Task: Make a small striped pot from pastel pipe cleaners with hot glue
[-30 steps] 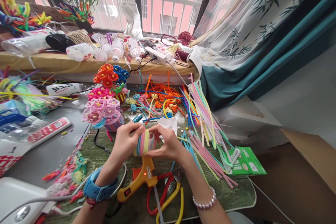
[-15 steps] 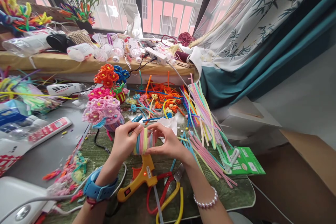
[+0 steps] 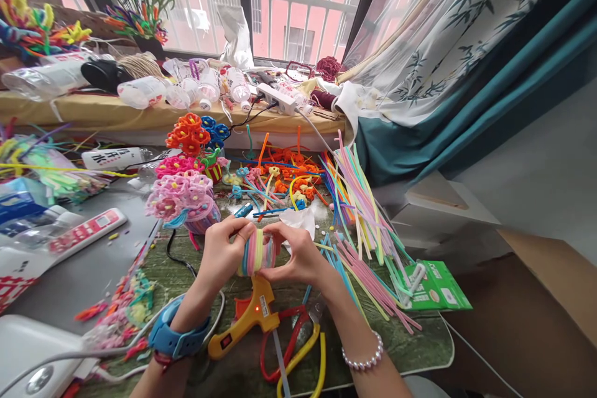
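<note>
Pastel pipe cleaners in blue, pink and yellow are wound round a short clear plastic bottle piece (image 3: 256, 252). My left hand (image 3: 222, 254) closes on its left side, thumb and fingers pressed to the wrapping. My right hand (image 3: 301, 254) grips the clear right end between curved fingers and thumb. Just below the piece lies a yellow hot glue gun (image 3: 262, 306) with a red light lit and a glue stick at its back. Scissors (image 3: 318, 314) with red and yellow handles lie beside the gun, near my right forearm.
Loose pastel pipe cleaners (image 3: 364, 267) lie to the right by a green packet (image 3: 438, 286). Pipe-cleaner flowers (image 3: 181, 196) stand behind my left hand. Orange pieces (image 3: 291, 165) cover the table's back. A white device (image 3: 37, 348) sits front left; plastic bottles (image 3: 142, 92) line the sill.
Both hands keep their hold on the wrapped bottle piece. My right wrist has shifted slightly left, and the fingers have adjusted a little; the things on the table stay put.
</note>
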Available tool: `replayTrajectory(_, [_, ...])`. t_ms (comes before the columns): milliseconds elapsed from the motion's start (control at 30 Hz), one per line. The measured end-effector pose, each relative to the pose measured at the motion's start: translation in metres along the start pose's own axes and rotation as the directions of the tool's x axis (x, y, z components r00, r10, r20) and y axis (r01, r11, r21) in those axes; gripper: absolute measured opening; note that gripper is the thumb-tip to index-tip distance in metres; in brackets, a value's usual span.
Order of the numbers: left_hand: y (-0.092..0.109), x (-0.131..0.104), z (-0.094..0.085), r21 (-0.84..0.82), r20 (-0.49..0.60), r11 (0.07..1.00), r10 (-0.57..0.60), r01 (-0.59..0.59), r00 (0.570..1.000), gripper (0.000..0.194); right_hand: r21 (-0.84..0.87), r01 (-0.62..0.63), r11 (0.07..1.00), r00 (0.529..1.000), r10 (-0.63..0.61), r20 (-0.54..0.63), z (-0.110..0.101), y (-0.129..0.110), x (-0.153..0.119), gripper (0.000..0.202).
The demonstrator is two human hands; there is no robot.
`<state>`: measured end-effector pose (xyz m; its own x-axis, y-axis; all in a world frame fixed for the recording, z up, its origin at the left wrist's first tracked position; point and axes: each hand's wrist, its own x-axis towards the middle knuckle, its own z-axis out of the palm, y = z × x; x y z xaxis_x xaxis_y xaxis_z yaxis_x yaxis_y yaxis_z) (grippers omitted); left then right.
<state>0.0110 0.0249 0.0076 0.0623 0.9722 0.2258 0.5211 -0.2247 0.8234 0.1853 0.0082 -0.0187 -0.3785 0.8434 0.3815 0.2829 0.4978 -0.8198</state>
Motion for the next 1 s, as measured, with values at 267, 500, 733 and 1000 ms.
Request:
replayTrajectory(267, [0.003, 0.001, -0.002, -0.038, 0.006, 0.999, -0.020, 0.021, 1.000, 0.029, 0.004, -0.009, 1.000, 1.000, 0.009, 0.029, -0.002, 0.003, 0.001, 0.060])
replayTrajectory(500, [0.001, 0.001, -0.003, -0.061, 0.011, 0.997, -0.056, 0.057, 0.998, 0.029, 0.133, -0.074, 0.988, 0.995, 0.065, 0.071, -0.007, -0.001, 0.004, 0.064])
replayTrajectory(733, [-0.002, 0.001, 0.000, 0.007, 0.003, 1.000, -0.022, 0.022, 1.000, 0.030, 0.091, -0.064, 0.994, 0.998, 0.063, 0.020, 0.001, 0.000, 0.002, 0.059])
replayTrajectory(1000, [0.002, 0.001, -0.003, 0.018, 0.017, 0.987, 0.160, -0.160, 0.987, 0.030, 0.277, -0.161, 0.947, 0.981, 0.184, -0.059, 0.002, 0.001, 0.007, 0.040])
